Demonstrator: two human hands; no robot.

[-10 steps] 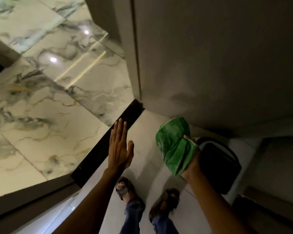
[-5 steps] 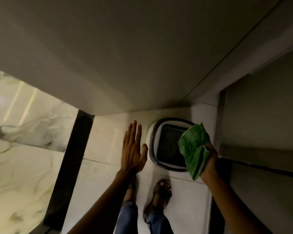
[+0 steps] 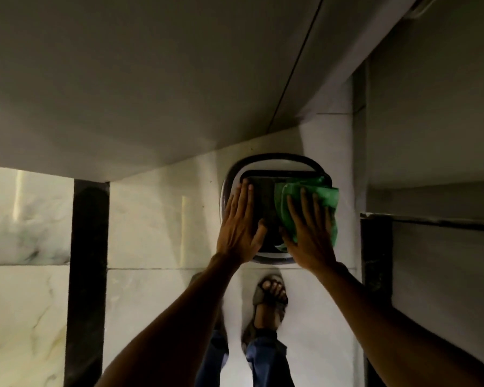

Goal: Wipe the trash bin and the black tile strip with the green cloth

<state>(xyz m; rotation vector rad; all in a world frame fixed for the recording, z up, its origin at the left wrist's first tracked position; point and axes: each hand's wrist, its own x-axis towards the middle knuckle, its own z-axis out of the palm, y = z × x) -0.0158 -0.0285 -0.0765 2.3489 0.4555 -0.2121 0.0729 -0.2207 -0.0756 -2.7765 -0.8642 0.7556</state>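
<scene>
A small trash bin (image 3: 266, 164) with a pale rim and dark lid stands on the floor against the wall. My right hand (image 3: 309, 233) lies flat on the green cloth (image 3: 323, 198), pressing it onto the right half of the lid. My left hand (image 3: 239, 226) rests flat with fingers together on the left side of the lid and rim, holding nothing. The black tile strip (image 3: 88, 261) runs along the floor well to the left of the bin, apart from both hands.
A pale wall (image 3: 179, 79) fills the top of the view. White marble floor tiles (image 3: 162, 219) surround the bin. A dark ledge and panel (image 3: 430, 219) stand close on the right. My sandalled foot (image 3: 270, 298) is just below the bin.
Both hands have dropped onto the bin lid. The green cloth, held up in the air before, is now pressed flat on the lid. The view has swung to centre on the bin.
</scene>
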